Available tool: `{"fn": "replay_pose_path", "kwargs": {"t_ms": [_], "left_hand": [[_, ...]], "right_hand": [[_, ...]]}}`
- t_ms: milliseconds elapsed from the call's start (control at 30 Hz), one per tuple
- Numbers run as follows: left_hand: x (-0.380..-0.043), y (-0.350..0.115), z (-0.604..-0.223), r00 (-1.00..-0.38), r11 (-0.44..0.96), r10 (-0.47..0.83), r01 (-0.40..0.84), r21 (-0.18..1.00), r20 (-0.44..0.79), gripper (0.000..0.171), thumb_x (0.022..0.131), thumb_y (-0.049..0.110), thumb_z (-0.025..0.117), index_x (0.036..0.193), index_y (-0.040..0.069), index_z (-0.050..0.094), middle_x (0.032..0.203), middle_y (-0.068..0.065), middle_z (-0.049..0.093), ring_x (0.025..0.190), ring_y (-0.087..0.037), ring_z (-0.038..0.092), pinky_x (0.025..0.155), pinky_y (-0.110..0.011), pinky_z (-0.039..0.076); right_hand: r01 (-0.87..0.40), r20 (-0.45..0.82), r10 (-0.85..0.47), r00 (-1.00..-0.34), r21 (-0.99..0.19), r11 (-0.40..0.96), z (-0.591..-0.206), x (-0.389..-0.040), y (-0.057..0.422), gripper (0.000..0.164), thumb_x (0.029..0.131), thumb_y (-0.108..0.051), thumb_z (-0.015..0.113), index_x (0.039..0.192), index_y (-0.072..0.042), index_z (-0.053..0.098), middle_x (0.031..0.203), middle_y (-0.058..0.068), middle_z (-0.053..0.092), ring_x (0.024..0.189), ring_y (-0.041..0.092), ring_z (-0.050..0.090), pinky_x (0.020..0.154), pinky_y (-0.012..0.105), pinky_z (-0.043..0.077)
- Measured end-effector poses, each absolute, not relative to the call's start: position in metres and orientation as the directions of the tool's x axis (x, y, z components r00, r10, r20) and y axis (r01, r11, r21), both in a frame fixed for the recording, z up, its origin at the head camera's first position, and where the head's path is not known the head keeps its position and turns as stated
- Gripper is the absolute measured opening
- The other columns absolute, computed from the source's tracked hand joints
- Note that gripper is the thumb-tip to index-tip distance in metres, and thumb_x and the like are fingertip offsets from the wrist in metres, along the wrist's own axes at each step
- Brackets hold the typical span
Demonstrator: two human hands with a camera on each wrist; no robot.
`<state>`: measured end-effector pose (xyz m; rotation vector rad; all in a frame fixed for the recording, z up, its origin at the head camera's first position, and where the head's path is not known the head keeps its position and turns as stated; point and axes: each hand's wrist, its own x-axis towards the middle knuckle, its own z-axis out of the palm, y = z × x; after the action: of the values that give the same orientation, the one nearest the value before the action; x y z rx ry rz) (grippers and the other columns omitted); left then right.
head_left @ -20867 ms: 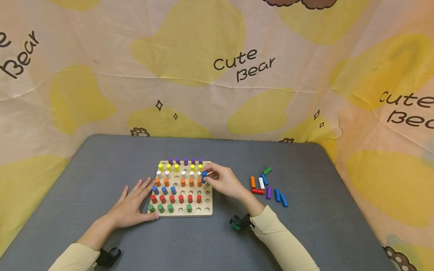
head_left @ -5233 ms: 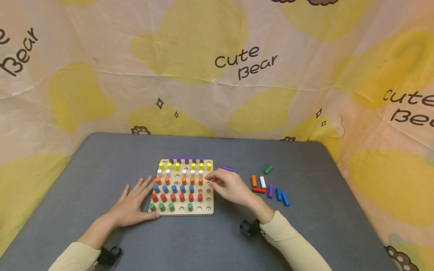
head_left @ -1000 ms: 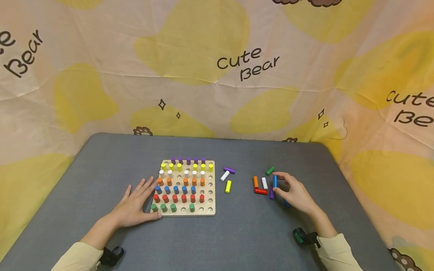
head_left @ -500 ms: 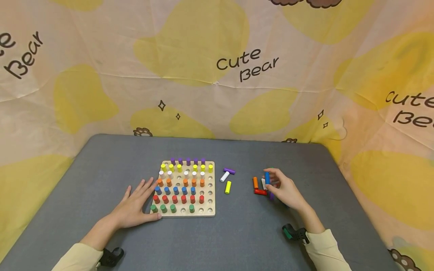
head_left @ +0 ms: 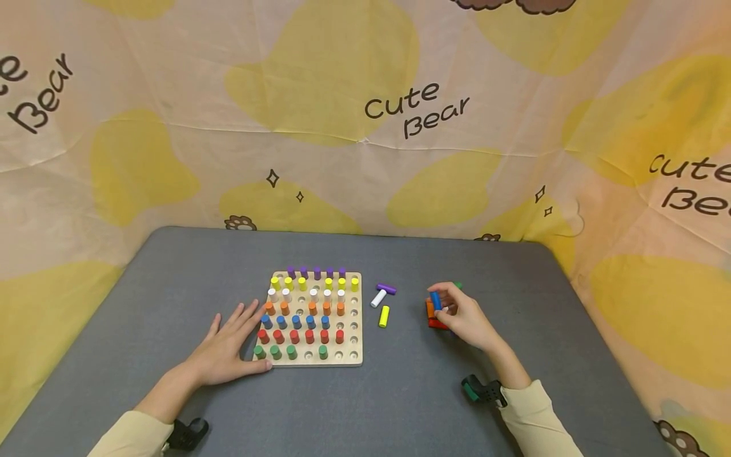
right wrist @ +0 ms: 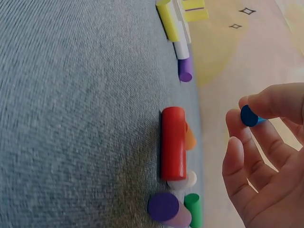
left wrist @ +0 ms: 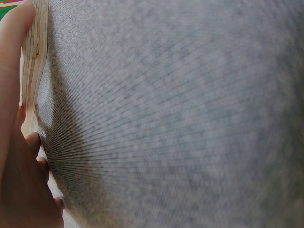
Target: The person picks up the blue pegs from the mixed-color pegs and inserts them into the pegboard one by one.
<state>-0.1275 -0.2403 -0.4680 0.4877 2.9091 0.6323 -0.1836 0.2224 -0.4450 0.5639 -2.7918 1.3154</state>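
My right hand (head_left: 465, 320) pinches a blue peg (head_left: 436, 301) between thumb and fingers, above a loose group of pegs right of the board. The right wrist view shows that blue peg (right wrist: 251, 116) end-on at the fingertips. My left hand (head_left: 225, 349) lies spread at the left edge of a wooden pegboard (head_left: 346, 346). In the left wrist view its thumb (left wrist: 12, 52) rests on the board's edge. Coloured pegs stand in rows on the board: purple, yellow, white, orange, blue, red and green from back to front. Several holes on the right have no peg.
Loose purple (head_left: 386, 289), white (head_left: 379, 298) and yellow pegs (head_left: 384, 316) lie just right of the board. Under and around my right hand lie red (head_left: 438, 324), orange (head_left: 431, 310) and green pegs (head_left: 458, 285), plus a purple peg (right wrist: 164, 206).
My right hand has carried the blue peg leftward over the last second. Since the oldest frame, blue and yellow rows gained pegs, and purple, white and yellow pegs came to lie beside the board.
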Motion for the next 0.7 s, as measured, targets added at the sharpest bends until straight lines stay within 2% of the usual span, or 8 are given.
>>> {"fn": "replay_pose_path", "kwargs": {"t_ms": [233, 433, 700], "left_hand": [[-0.127, -0.241, -0.469, -0.939, 0.86, 0.339, 0.286, 0.423, -0.054, 0.104, 0.068, 0.07, 0.062, 0.149, 0.021, 0.018, 0.153, -0.014, 0.017, 0.139, -0.04, 0.012, 0.103, -0.067, 0.002], [-0.127, -0.242, -0.47, -0.939, 0.862, 0.339, 0.288, 0.416, -0.053, 0.103, 0.068, 0.071, 0.061, 0.149, 0.022, 0.018, 0.153, -0.013, 0.017, 0.139, -0.04, 0.012, 0.103, -0.067, 0.002], [-0.126, -0.24, -0.468, -0.94, 0.86, 0.338, 0.287, 0.422, -0.051, 0.104, 0.068, 0.07, 0.062, 0.148, 0.02, 0.019, 0.153, -0.013, 0.017, 0.139, -0.04, 0.012, 0.104, -0.066, 0.002]], "right_hand": [[-0.37, 0.202, -0.345, -0.917, -0.757, 0.539, -0.445, -0.185, 0.215, 0.03, 0.086, -0.005, 0.062, 0.115, -0.007, 0.055, 0.099, 0.006, 0.067, 0.08, 0.011, 0.063, 0.066, 0.026, 0.052], [-0.393, 0.238, -0.343, -0.908, -0.766, 0.509, -0.448, -0.188, 0.208, 0.025, 0.087, -0.003, 0.061, 0.112, -0.003, 0.056, 0.097, 0.011, 0.069, 0.077, 0.018, 0.067, 0.064, 0.022, 0.052], [-0.381, 0.231, -0.339, -0.912, -0.783, 0.492, -0.449, -0.189, 0.196, 0.024, 0.087, -0.005, 0.062, 0.11, -0.002, 0.058, 0.097, 0.006, 0.07, 0.08, 0.019, 0.068, 0.064, 0.022, 0.052]]}}
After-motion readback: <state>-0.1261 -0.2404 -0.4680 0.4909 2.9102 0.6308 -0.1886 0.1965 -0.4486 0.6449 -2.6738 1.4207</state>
